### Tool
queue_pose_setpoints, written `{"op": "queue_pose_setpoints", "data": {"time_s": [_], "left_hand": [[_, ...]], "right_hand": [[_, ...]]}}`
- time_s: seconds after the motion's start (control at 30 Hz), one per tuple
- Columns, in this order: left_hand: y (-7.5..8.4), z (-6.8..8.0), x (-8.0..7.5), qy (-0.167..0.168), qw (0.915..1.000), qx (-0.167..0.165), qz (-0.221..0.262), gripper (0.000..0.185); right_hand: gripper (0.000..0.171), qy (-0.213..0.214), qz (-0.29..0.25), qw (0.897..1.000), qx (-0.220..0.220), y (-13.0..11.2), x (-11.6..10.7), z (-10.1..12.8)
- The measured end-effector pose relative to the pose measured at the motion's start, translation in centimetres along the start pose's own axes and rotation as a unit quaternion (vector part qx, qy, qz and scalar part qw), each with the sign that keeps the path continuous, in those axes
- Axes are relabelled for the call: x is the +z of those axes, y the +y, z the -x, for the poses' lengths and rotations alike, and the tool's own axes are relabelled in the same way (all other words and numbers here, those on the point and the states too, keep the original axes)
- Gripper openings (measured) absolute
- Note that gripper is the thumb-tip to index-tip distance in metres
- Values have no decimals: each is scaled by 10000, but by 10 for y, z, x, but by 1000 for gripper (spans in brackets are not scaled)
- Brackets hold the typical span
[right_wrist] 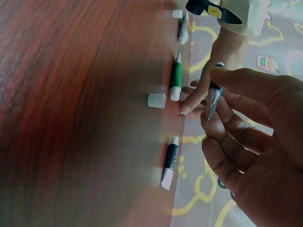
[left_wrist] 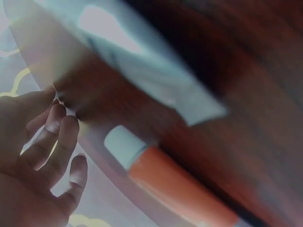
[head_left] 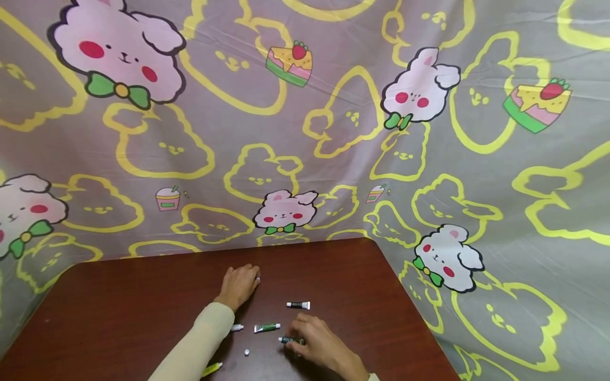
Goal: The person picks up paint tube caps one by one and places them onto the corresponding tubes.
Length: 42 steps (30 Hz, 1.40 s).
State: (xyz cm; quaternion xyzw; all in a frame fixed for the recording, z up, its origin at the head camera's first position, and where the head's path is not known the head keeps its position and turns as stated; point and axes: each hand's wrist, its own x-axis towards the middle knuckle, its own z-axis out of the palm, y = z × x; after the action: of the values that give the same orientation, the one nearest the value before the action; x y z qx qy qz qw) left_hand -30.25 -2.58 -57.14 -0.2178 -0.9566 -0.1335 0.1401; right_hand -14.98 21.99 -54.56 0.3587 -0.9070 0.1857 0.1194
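My right hand (head_left: 314, 338) pinches a small dark paint tube (head_left: 290, 340) with a white cap, between thumb and fingertips; in the right wrist view the tube (right_wrist: 214, 100) points down from the thumb. Farther back, my left hand (head_left: 240, 286) is low over the table, fingers bent, thumb and forefinger together at a small white thing (head_left: 258, 278). Its kind is hidden by the fingers. A green tube (head_left: 267, 328) lies left of the right hand, a black tube (head_left: 298, 305) behind it. Under the left wrist view lie an orange tube (left_wrist: 177, 187) and a whitish tube (left_wrist: 137, 61).
A loose white cap (head_left: 247, 352) stands on the brown table (head_left: 119, 312), nearer than the green tube. A yellow tube (head_left: 212, 369) and a pale tube end (head_left: 236, 327) show beside the left sleeve (head_left: 195, 344). Patterned cloth (head_left: 333, 174) hangs around the table.
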Motion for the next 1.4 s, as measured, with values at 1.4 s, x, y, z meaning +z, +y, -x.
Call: {"op": "queue_pose_setpoints", "data": {"time_s": [1.4], "left_hand": [[-3,37,-25,618,9962,618,43,13]], "right_hand": [[12,-144,-299,9994,-115,-10,10,-14]]}}
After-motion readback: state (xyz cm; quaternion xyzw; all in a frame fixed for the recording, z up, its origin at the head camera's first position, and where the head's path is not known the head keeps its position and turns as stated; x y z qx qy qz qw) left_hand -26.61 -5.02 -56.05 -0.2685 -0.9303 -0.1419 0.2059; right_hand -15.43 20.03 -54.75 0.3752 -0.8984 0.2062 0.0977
